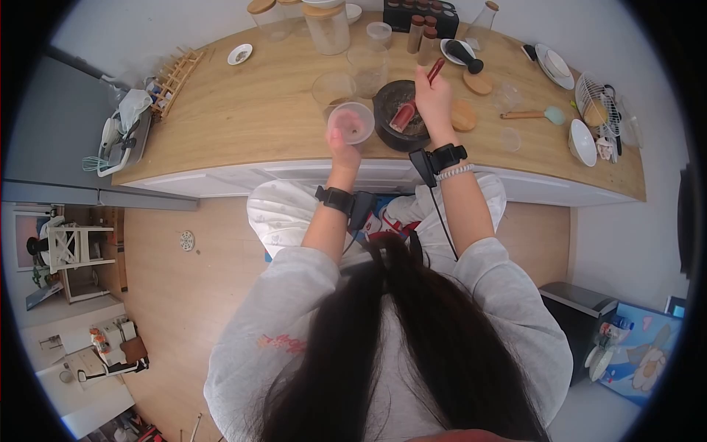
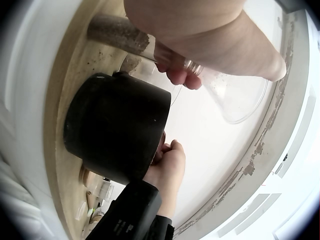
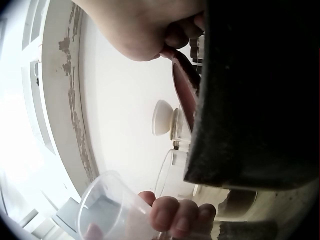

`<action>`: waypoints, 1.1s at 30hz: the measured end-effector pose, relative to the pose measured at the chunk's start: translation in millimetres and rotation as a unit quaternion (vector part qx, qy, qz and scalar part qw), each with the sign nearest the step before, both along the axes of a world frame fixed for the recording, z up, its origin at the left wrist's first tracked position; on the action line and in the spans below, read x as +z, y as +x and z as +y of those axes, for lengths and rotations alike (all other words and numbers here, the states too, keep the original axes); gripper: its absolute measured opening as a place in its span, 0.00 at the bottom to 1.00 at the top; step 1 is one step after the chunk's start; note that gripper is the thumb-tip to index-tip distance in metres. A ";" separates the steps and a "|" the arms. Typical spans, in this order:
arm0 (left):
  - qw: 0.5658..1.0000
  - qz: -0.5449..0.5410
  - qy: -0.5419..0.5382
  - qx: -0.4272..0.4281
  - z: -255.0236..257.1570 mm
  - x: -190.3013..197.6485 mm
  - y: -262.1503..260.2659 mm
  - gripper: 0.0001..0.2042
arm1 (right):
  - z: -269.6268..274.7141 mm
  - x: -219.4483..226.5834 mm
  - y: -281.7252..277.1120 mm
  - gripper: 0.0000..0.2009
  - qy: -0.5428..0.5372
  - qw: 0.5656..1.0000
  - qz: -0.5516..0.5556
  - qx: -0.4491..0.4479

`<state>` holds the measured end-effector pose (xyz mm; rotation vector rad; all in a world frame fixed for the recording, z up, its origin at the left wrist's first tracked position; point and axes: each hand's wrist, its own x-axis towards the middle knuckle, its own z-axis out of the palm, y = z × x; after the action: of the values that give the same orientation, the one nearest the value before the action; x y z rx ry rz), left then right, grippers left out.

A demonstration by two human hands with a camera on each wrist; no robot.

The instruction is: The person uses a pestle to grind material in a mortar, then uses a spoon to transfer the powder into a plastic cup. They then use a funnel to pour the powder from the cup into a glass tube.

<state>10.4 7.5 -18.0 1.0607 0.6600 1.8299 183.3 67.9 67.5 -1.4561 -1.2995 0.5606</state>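
Note:
My left hand grips the neck of a clear funnel, its wide mouth facing up. In the left wrist view the funnel meets the top of a clear tube partly filled with brown bits. A black mortar stands close to the right of the funnel. My right hand holds the handle of a dark red scoop, whose head is inside the mortar, over dark contents. In the right wrist view the mortar's wall hides part of the scoop.
Clear containers stand behind the mortar, with lidded spice tubes farther back. A black pestle lies on a plate. Round wooden lids, a spatula and a white bowl are to the right. The counter's front edge is near.

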 end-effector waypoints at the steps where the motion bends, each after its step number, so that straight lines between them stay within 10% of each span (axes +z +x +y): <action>1: 1.000 0.000 -0.001 0.001 -0.5 0.5 0.1 0.30 | -0.5 1.0 -0.2 0.21 -0.001 1.000 0.003 -0.001; 33: 1.000 -0.019 -0.009 0.014 4.1 -3.3 2.8 0.29 | 0.2 -0.2 -0.2 0.22 -0.011 1.000 -0.020 0.011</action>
<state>13.2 11.6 -21.4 1.0067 0.6695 1.8606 183.2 68.1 67.3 -1.4794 -1.3448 0.5645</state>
